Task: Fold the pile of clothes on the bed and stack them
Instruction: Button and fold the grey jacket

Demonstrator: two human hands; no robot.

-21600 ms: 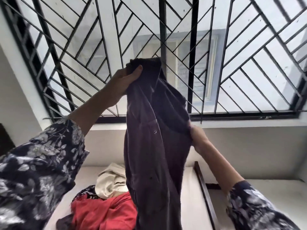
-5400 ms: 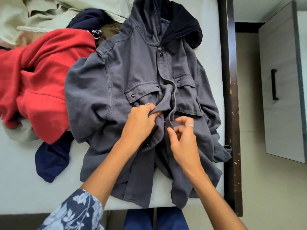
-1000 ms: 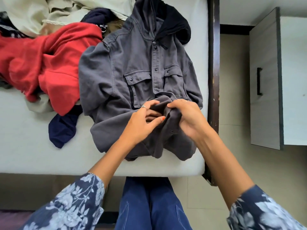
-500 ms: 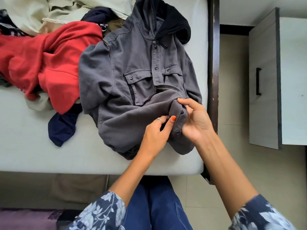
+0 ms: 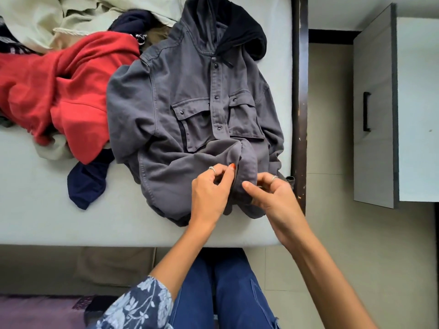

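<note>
Bed: the pale flat mattress [image 5: 47, 210] carries everything; its near edge runs just under both wrists, and its dark wooden side rail [image 5: 299, 91] stands just right of the right fingers.
Pile: the unfolded heap, a red fleece garment [image 5: 59, 91] over cream cloth [image 5: 35, 22] and a navy piece [image 5: 88, 184], lies well left of the left fingers and is untouched.
Jacket: the grey hooded cotton jacket with snap-buttoned chest pockets [image 5: 180, 96] lies face up, hood far beyond the fingers, its lower front bunched up directly under them.
Weight and feel: judging by the thick weave and firm seams, it is fairly heavy for a garment, limp but with some body, not slippery and not fragile; creases should hold where pressed.
Left hand: the left hand [image 5: 211, 193] has thumb and forefinger closed in a pinch on the edge of the bunched placket [image 5: 247, 162], the other fingers curled loosely.
Right hand: the right hand [image 5: 270, 195] grips the same fold from the other side, thumb on top and fingers curled beneath the cloth.
Likely step: fastening or straightening the lower front before folding, I judge.
Where to hold: the stiff placket and hem for flattening; then the shoulder seams and cuffs beyond the fingertips, since loose mid-panel cloth would only sag.
</note>
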